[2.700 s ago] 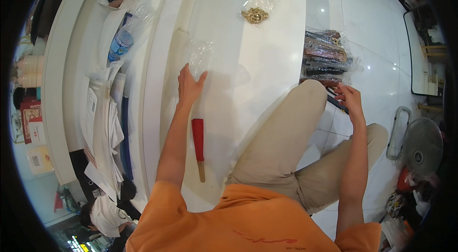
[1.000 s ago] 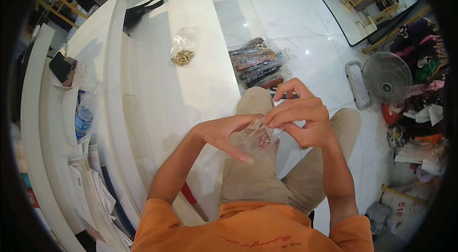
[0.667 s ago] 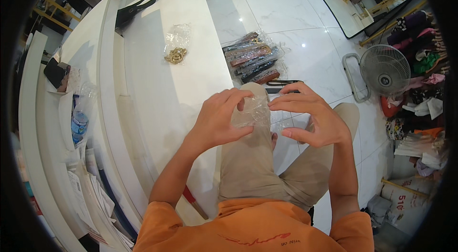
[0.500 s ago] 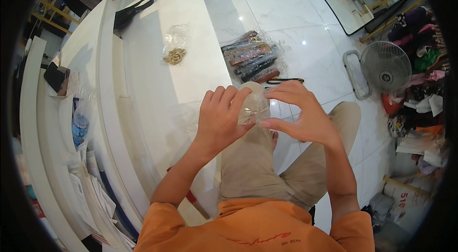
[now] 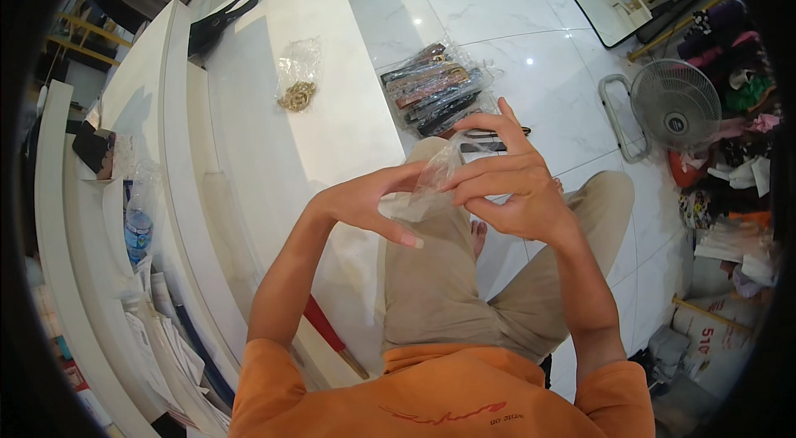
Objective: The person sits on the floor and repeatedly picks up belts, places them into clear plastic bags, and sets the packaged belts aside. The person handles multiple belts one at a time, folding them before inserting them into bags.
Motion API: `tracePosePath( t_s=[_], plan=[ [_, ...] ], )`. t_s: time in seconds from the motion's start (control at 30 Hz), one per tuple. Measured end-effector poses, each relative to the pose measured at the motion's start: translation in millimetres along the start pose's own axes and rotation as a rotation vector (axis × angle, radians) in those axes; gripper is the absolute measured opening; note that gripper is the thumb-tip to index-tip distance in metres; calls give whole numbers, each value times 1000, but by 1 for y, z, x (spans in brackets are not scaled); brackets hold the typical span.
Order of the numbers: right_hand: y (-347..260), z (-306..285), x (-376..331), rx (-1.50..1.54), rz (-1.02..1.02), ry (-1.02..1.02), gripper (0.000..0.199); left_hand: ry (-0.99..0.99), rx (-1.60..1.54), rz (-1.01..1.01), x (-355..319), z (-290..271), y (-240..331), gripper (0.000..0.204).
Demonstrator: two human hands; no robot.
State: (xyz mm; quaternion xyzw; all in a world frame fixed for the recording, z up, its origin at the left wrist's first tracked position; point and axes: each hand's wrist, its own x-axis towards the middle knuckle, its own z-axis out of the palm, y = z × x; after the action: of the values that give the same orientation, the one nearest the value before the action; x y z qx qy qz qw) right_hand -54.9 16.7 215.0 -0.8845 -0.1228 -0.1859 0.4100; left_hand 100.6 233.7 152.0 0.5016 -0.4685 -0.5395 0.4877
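Note:
A clear plastic bag [image 5: 438, 177] hangs between my hands above my left thigh. My right hand [image 5: 518, 193] grips it, with the index finger raised at the bag's upper edge and the other fingers bent against its side. My left hand [image 5: 365, 199] is open beside the bag, its thumb stretched well apart from the fingers. Those fingertips reach behind or against the film; whether they go inside it I cannot tell. On the white table to the left lies another clear bag [image 5: 298, 61] with a gold chain-like coil [image 5: 296, 96] in it.
Several belts in clear wrap [image 5: 435, 90] lie on the tiled floor beyond my knee. A black strap [image 5: 220, 24] rests on the white table [image 5: 348, 119]. A red-handled tool [image 5: 323, 326] is beside my left arm. A grey fan [image 5: 676, 111] and hanging clothes stand right.
My left hand has loosened its pinch on the bag and spread its thumb away. My right hand has turned, its fingers now across the film. The bag is more stretched upward.

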Motion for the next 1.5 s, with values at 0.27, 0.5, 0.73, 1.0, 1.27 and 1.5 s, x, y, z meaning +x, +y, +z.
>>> tracePosePath(
  t_s=[0.27,0.5,0.73,1.0,1.27,1.5],
  plan=[
    [20,-7,-11,-42,47,55,16,51,-85,-138,23,-1,-2,67],
    [42,-7,-18,-92,135,35,16,437,447,-77,34,-2,12,63],
    [65,-3,-14,8,200,-55,34,488,529,-132,46,1,-4,70],
    [115,-16,-1,163,203,-269,34,513,589,-167,59,-19,-29,71],
    [350,34,-140,558,1558,364,43,770,132,-130,44,-46,-53,80],
    [452,162,-212,631,2001,666,65,757,-666,174,12,-41,-59,94]
  ],
)
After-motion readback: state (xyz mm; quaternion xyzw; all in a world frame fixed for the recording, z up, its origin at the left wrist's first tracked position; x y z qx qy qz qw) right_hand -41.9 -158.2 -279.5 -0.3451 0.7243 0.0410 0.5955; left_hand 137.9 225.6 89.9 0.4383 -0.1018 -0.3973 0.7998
